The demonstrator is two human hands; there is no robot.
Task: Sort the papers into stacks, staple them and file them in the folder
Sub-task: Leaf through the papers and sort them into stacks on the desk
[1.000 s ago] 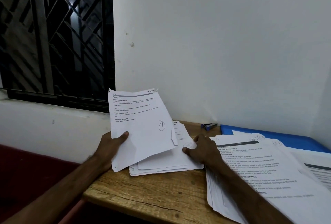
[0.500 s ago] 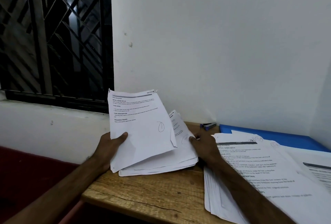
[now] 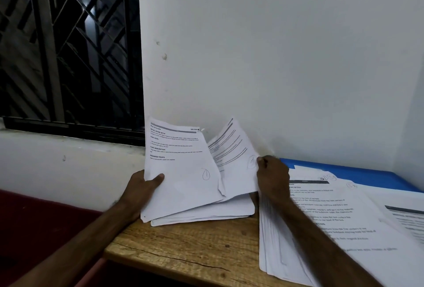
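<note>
White plaster wall (image 3: 275, 57) is noted behind a wooden table (image 3: 183, 250), with a barred window (image 3: 68, 45) at the left. On the table's right part a large pile of printed papers (image 3: 344, 229) is seen lying flat, its sheets fanned at the near edge. A blue folder (image 3: 358, 172) is recorded flat against the wall, partly covered by the pile's far end. A smaller stack (image 3: 206, 214) is found at the table's left corner, just beside the large pile. Its top sheet (image 3: 183, 176) is held tilted up, printed face to the camera, heading uppermost, long axis nearly upright. A second sheet (image 3: 234, 158) is raised behind it and fanned to the right, top edge towards the wall. The left hand (image 3: 142, 188) is extended from the lower left. Its thumb is laid across the top sheet's face at the left edge, with the fingers hidden behind the paper, so a pinch is recorded. The right hand (image 3: 273, 176) is reached across the large pile, back upward, fingers curled together and clamped on the second sheet's right edge.
</note>
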